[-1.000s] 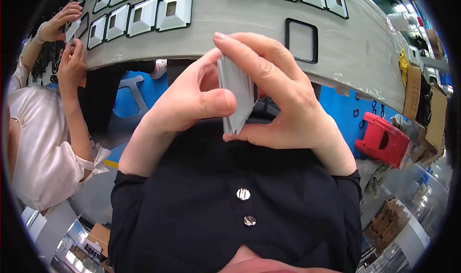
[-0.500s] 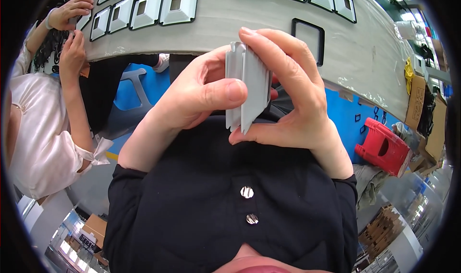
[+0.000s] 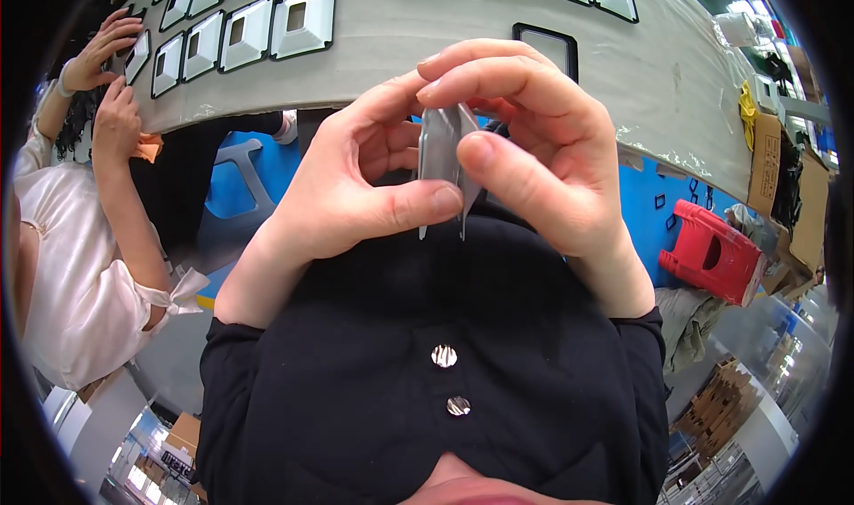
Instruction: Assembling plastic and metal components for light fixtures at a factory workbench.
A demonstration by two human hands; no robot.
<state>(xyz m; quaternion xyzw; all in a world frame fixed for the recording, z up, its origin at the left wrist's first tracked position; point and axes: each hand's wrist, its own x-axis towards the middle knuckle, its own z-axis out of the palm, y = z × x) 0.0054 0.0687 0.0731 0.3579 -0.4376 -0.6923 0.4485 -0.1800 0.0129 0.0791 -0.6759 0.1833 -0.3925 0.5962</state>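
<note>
We hold grey plates on edge near table edge, left hand and right hand both gripping. Right hand blocks part of black frame. White framed panels in rows at left; red stool right, co-worker's hands far left.

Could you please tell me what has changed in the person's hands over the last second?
The right hand has shifted its thumb from the lower end of the grey pieces up to their right side; their broad right face has turned mostly out of view. Unchanged: the left hand holds them, and the black frame lies on the table.
</note>
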